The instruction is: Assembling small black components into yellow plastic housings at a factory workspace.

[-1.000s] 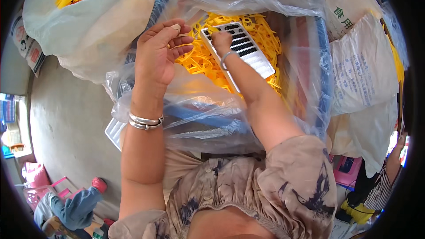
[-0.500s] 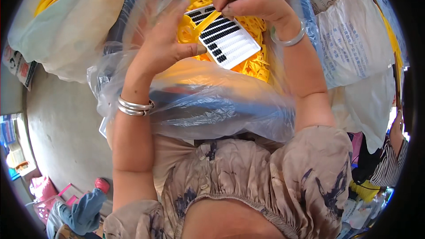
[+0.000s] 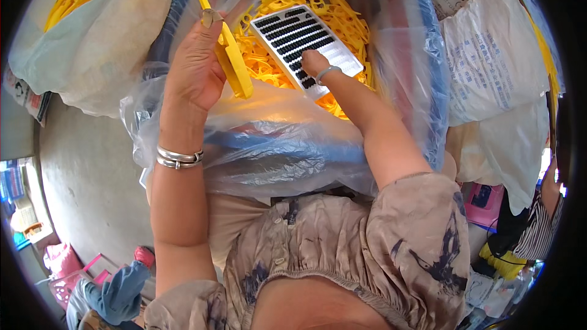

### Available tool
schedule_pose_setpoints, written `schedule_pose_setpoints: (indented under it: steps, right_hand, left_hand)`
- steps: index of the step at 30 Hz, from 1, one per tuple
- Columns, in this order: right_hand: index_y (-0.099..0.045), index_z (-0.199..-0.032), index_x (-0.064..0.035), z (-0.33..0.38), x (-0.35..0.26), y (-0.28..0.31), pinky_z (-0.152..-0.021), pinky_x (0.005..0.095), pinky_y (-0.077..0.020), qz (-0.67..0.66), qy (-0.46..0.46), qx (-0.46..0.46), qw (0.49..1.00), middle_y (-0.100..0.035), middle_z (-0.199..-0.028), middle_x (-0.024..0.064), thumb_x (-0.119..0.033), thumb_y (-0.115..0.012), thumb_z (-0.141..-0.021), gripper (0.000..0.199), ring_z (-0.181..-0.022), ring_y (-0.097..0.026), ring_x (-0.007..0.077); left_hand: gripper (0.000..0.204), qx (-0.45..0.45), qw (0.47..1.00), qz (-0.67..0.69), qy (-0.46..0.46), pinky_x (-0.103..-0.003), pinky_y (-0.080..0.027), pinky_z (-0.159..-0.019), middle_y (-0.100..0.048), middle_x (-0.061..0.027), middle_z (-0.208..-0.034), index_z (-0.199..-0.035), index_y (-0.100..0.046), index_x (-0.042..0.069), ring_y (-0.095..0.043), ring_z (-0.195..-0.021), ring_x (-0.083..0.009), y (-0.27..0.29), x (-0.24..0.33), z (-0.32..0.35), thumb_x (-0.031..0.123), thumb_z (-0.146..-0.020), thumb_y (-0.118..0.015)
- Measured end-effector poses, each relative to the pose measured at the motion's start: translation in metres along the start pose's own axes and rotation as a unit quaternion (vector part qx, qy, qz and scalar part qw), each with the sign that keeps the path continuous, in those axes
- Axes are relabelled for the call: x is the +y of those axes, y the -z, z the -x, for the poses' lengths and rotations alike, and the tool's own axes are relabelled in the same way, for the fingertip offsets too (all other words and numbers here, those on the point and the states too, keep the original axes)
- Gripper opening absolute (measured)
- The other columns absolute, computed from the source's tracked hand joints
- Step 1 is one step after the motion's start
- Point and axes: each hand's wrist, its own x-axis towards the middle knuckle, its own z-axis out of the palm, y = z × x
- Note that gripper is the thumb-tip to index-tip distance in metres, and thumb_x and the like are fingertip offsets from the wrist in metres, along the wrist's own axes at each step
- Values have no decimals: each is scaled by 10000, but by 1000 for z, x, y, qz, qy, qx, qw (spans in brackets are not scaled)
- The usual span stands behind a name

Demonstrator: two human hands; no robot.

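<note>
My left hand (image 3: 199, 64) is closed on a yellow plastic piece (image 3: 235, 67), a long flat part with a thin strip rising above the thumb. It is held up at the left side of the box. My right hand (image 3: 315, 64) is curled, its fingertips down at the rows of a bead counter (image 3: 283, 46). This counter is a white frame with rows of black and white beads, lying tilted on a heap of yellow plastic pieces (image 3: 336, 9). The fingertips are hidden, so I cannot tell whether they hold a bead.
A clear plastic liner (image 3: 275, 165) drapes over the rim of the blue box (image 3: 433, 73). To the left stands a white sack (image 3: 122, 43) with yellow parts on top. White printed sacks (image 3: 495, 55) are at the right. A pink chair (image 3: 79, 275) stands at the lower left.
My right hand has let go of the yellow piece and come down onto the bead counter. My left hand has moved left with the yellow piece, now turned more upright.
</note>
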Motion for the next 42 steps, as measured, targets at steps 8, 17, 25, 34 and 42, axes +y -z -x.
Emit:
schedule_pose_setpoints:
  steps: [8,17,25,34,42]
  right_hand:
    - [-647,-766,-60,1,-4,-6,-679,353,-489,164,98,-18,981,-615,-859,136,-84,-513,-733,140,-783,-602,277]
    - [-632,-711,-66,5,-27,10,-651,382,-488,131,80,36,987,-611,-736,137,-97,-501,-693,136,-721,-602,291]
    - [-599,-688,-54,-2,-22,81,-573,372,-455,-96,264,192,940,-569,-687,151,-175,-550,-737,140,-635,-570,296]
    - [-604,-864,6,102,-107,213,-532,237,-439,-239,508,241,792,-580,-729,104,54,-584,-681,190,-602,-562,164]
    - [-591,-909,38,126,-106,216,-602,224,-486,-269,524,249,769,-590,-837,119,82,-567,-714,202,-691,-596,166]
  left_hand:
    - [234,-3,999,9,34,-309,-473,-635,-548,-63,-875,-1016,-489,53,-532,-693,-167,-9,7,6,237,-891,-417]
    - [255,30,997,51,45,-330,-474,-662,-554,-124,-900,-1051,-502,12,-528,-688,-196,-4,16,12,177,-886,-401]
    - [233,2,994,96,53,-334,-473,-599,-538,-119,-836,-1014,-506,-29,-521,-627,-206,-3,12,3,58,-800,-483]
    - [424,-226,941,176,179,-285,-502,-623,-459,-263,-1133,-1159,-374,-53,-561,-655,-163,-12,-6,10,72,-766,-475]
    - [445,-234,955,135,120,-229,-507,-510,-526,-233,-1036,-1142,-404,-67,-588,-570,-180,-30,-13,24,65,-740,-541]
